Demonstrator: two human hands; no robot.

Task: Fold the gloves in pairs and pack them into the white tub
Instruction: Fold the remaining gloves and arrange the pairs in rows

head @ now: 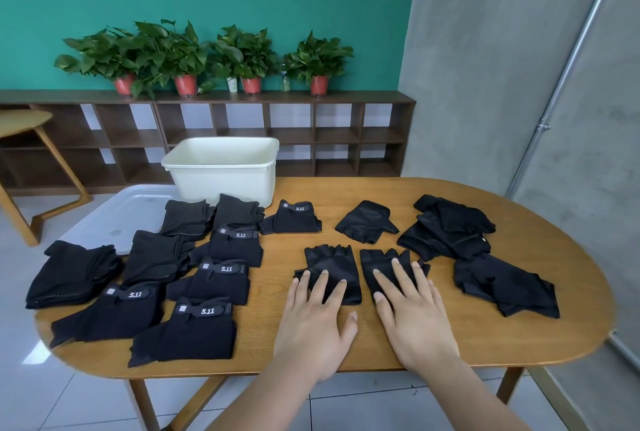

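Two black fingerless gloves lie flat side by side near the table's front. My left hand (317, 318) rests flat with straight fingers on the left glove (334, 266). My right hand (414, 309) presses flat on the right glove (379, 262). The white tub (223, 172) stands at the table's far edge, and I see nothing inside it. Several folded glove pairs with "5.11" straps (214, 280) cover the left half of the table. A single black glove (365, 221) lies behind my hands. A heap of loose black gloves (450, 226) sits at the right.
More loose gloves (505, 286) lie at the right front. The oval wooden table (381, 344) ends just below my wrists. A translucent lid (121, 214) lies left of the tub. Behind are a brown shelf with potted plants (187, 59) and another wooden table (24, 122).
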